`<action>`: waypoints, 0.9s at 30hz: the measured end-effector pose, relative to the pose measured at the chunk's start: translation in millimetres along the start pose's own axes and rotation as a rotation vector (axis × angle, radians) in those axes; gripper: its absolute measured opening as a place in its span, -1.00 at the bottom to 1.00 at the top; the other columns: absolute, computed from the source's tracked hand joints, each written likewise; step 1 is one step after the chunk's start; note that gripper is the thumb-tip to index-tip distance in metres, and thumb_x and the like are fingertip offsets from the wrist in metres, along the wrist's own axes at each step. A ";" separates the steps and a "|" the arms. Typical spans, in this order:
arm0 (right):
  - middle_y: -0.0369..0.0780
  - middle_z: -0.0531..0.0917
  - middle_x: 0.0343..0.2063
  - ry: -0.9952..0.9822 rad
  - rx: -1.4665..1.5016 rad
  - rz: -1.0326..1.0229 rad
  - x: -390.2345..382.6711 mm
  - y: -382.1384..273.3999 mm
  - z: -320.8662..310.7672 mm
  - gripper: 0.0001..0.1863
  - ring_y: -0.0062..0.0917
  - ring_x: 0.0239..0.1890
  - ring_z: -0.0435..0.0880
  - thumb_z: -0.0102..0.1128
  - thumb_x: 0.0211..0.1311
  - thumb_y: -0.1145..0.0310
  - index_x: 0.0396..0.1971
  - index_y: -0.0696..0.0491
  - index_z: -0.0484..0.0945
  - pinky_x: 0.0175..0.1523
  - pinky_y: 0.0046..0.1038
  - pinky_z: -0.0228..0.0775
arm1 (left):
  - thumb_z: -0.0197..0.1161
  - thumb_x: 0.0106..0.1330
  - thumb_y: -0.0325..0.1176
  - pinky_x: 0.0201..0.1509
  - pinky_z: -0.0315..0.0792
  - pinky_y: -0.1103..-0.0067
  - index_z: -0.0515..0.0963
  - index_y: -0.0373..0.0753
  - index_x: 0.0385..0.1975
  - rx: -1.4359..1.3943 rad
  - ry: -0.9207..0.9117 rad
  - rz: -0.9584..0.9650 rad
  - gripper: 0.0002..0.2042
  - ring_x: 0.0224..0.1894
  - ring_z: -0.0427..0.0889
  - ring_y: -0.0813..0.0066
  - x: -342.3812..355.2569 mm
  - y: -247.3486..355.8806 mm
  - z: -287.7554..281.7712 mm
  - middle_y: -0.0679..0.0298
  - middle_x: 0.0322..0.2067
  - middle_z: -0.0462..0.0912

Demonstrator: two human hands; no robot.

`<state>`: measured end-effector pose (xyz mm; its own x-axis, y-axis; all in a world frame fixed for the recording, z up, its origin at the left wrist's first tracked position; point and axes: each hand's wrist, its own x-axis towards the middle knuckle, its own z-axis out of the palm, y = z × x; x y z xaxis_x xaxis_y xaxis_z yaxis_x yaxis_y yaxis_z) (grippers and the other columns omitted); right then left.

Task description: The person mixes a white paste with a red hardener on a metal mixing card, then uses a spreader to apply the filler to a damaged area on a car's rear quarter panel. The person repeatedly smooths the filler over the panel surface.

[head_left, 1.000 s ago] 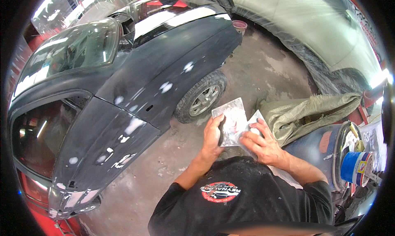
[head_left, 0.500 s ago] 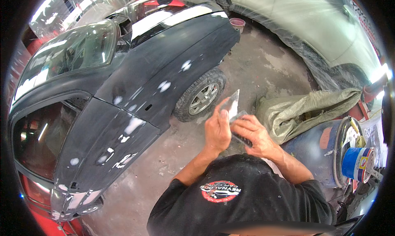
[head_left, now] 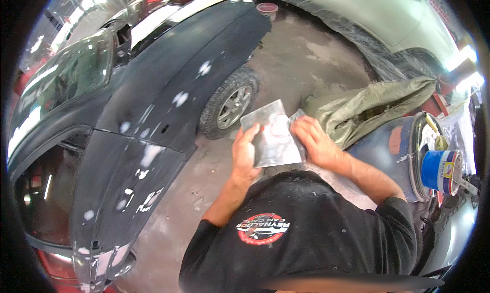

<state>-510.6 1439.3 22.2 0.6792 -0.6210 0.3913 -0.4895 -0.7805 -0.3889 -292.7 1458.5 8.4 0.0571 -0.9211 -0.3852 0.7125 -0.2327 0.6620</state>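
**A metal sheet held between two hands beside a patched black car**

A flat, shiny metal sheet (head_left: 270, 137) sits in front of the person's chest, tilted a little, with a pale pinkish smear near its middle. The left hand (head_left: 244, 152) grips its left edge, thumb on top and fingers curled under. The right hand (head_left: 315, 142) lies on the right edge, fingers bent and pressed down over a smaller grey piece (head_left: 297, 114) that pokes out just above them (what that piece is I cannot tell).

Below the sheet is the bare concrete floor (head_left: 306, 58). To the person's left stands a black car (head_left: 153, 104), its fender and door dotted with pale filler patches, its front wheel (head_left: 230, 105) near the sheet. To the right a crumpled olive tarp (head_left: 372, 106) lies on the floor, and beside it a dark drum (head_left: 388, 150) carries a blue can (head_left: 440, 170). A small red bucket (head_left: 267, 8) stands well away.
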 end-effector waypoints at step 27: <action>-0.26 0.59 0.05 -0.482 -0.281 -0.005 -3.4 5.1 -45.2 -0.23 -0.27 0.11 0.50 0.33 -0.42 0.38 0.08 0.03 0.57 0.27 -0.08 0.23 | 0.09 0.41 -0.38 -0.20 0.63 0.33 0.45 -0.31 0.00 -0.174 -0.004 -0.097 -0.77 -0.26 0.71 0.32 -9.0 -2.1 -19.3 0.15 -0.16 0.66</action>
<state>-540.1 1434.1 56.6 0.8230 -0.5649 -0.0590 -0.5675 -0.8138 -0.1250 -281.2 1473.3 -1.9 -0.0203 -0.8983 -0.4390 0.8245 -0.2634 0.5009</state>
